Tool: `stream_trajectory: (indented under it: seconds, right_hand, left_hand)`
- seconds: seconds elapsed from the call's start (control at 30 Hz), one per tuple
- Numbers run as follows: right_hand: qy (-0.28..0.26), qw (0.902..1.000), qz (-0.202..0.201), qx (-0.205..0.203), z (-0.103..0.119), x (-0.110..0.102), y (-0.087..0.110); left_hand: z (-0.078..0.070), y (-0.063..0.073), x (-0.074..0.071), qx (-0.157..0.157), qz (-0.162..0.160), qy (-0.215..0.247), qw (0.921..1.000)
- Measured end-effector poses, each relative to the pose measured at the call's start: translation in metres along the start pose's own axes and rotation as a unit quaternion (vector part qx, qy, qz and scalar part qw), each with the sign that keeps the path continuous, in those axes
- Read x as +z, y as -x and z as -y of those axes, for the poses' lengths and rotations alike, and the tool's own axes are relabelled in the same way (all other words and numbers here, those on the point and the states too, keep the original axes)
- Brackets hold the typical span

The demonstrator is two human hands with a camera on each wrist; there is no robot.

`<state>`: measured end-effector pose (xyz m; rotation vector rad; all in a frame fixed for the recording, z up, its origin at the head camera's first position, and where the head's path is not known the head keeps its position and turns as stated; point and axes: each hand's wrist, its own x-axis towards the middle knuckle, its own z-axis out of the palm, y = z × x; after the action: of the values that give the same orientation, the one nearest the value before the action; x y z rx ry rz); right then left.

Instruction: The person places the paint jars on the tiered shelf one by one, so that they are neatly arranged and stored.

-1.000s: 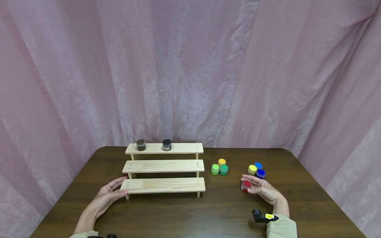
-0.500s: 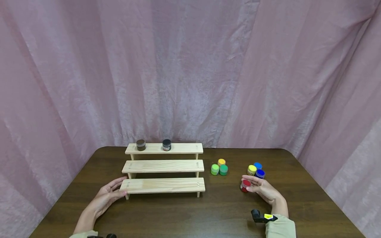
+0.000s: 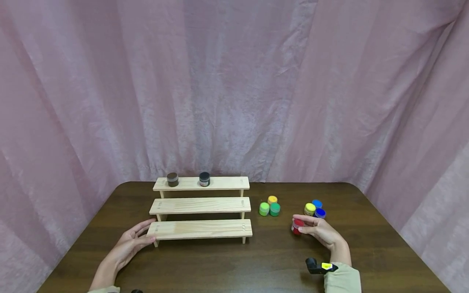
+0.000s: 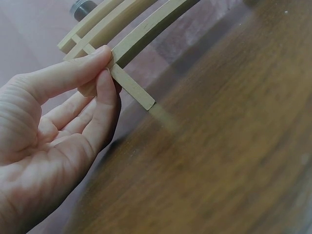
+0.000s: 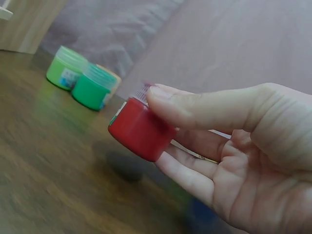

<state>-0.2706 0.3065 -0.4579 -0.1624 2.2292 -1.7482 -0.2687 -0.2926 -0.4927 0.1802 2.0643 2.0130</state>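
Note:
My right hand [image 3: 322,232] pinches a small red paint jar [image 5: 139,129] between thumb and fingers. In the right wrist view the jar is tilted and raised over the table, with a dark shadow below it. My left hand [image 3: 128,245] grips the left end of the lowest step of a three-tier wooden display stand [image 3: 199,229]; in the left wrist view thumb and forefinger pinch its corner beside the leg [image 4: 132,87]. On the stand's top step sit a brown jar [image 3: 172,180] and a black jar [image 3: 204,179].
Right of the stand, a light green jar [image 3: 264,209], a green jar [image 3: 275,209] and an orange-yellow jar [image 3: 272,199] cluster together. Farther right, behind my right hand, are a yellow jar [image 3: 309,209], a blue jar [image 3: 317,204] and a dark blue jar [image 3: 320,213]. A pink curtain [image 3: 234,89] hangs behind the table.
My right hand has carried the red jar a little to the left and slightly up in the head view. The left hand stays at the stand's lowest step.

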Motion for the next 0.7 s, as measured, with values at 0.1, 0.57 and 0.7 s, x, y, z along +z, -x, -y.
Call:
stream_trajectory:
  seconds: [0.1,0.57,0.7]
  right_hand:
    - [0.016,0.9998,-0.004,-0.007,0.007,0.005,-0.004]
    - [0.018,0.9989,-0.015,-0.040,0.050,0.037,-0.026]
    - [0.024,0.9981,-0.010,-0.055,0.061,0.048,-0.037]
  left_hand:
    - [-0.001,0.000,-0.001,-0.006,0.000,-0.006,1.0000]
    - [0.002,-0.002,0.001,0.005,0.009,0.004,0.9999]
    - [0.001,0.000,-0.001,0.002,0.001,0.003,1.0000]
